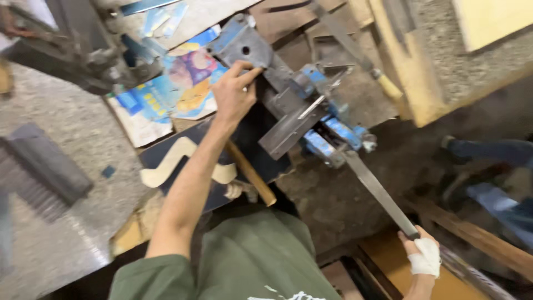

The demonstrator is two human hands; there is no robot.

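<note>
**Layout About the Hands**

The left hand [233, 94] rests on the metal plate [261, 66] clamped in the vise [327, 130]. The long file [377, 191] runs from the vise back to the right hand [423, 254]. A wooden handle [252, 175] lies below the left hand.

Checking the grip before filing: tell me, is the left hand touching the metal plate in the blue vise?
Touching. The head view shows the left hand with fingertips pressed on the edge of the metal plate above the blue vise.

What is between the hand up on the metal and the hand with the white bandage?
In the head view, between the left hand and the bandaged right hand sit a blue vise and the long flat file.
</note>
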